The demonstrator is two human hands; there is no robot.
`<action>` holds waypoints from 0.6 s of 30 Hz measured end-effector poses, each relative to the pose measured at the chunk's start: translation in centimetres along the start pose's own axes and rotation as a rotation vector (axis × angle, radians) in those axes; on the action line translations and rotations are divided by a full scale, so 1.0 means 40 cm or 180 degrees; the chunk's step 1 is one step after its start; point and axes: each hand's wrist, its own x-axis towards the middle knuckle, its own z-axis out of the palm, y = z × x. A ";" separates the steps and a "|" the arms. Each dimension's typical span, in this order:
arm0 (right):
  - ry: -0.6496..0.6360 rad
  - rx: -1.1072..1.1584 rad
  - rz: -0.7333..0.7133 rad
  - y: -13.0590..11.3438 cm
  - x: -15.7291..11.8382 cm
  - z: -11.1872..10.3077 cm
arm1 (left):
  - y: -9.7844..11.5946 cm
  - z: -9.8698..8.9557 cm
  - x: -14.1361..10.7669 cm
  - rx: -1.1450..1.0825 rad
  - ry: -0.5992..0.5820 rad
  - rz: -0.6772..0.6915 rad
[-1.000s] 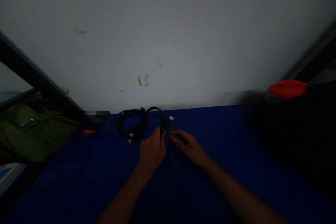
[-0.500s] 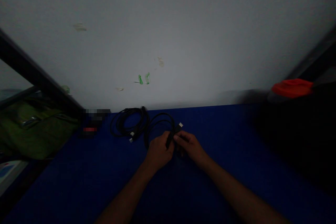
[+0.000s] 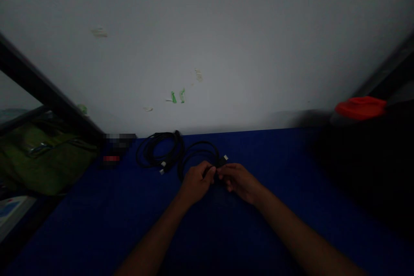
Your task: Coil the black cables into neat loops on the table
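A looped black cable (image 3: 202, 142) lies on the blue surface, and both hands are at its near right part. My left hand (image 3: 197, 181) is closed around the cable, thumb toward the fingertips. Close beside it, my right hand (image 3: 237, 180) pinches the cable near its plug. The pale metal tip of that plug (image 3: 225, 158) points up and to the right, just beyond the right fingers. Left of the hands rests a second coiled black cable (image 3: 155, 134), with two metal-tipped connectors (image 3: 163, 164) at its near side. Dim light hides the exact finger contact.
A white wall (image 3: 246, 51) with tape scraps rises behind the blue surface (image 3: 258, 151). On the right stands a dark bulky shape with an orange-red lid (image 3: 360, 108) behind it. A green bag (image 3: 48, 159) lies at the left, beyond a dark post (image 3: 48, 84).
The held cable and its plug have shifted slightly right and nearer. My left thumb has come down on the cable, and the fingers of both hands sit a little differently.
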 end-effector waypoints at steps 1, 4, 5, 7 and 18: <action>0.0027 -0.0008 -0.0012 0.000 0.000 0.001 | -0.001 0.000 0.000 -0.0008 -0.0006 0.0005; 0.0153 -0.0169 -0.0174 0.000 -0.002 0.007 | -0.002 -0.001 0.002 -0.0044 -0.0020 -0.0051; 0.0202 -0.0244 -0.0247 0.001 -0.002 0.011 | -0.002 -0.002 0.002 -0.0054 -0.0012 -0.0086; 0.0307 -0.0386 -0.0400 0.004 -0.002 0.017 | -0.003 -0.002 0.003 -0.0058 0.0022 -0.0139; 0.0723 -0.2391 -0.2213 0.012 -0.014 0.021 | -0.004 0.004 0.004 -0.0045 0.0195 -0.0158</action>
